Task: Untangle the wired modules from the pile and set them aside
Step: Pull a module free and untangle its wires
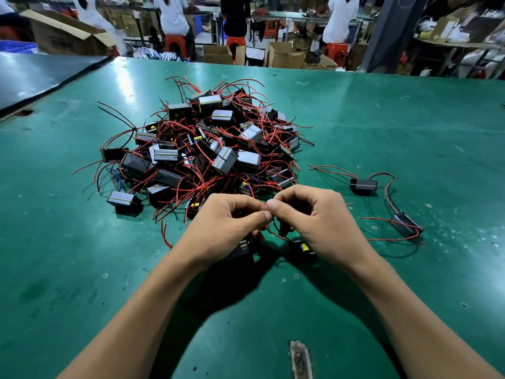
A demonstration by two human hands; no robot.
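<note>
Left hand (226,225) and right hand (317,222) pinch the wires (276,236) between them; modules (300,247) lie beneath, toward the table's (410,132) near edge.

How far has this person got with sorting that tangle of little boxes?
Barely started. Two small black wired modules lie aside at right on the green table. The left hand and right hand pinch thin red wires above two more. The big tangled pile is left.

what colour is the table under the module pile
Green; the head view shows the smooth green table top under the pile of black wired modules.
</note>
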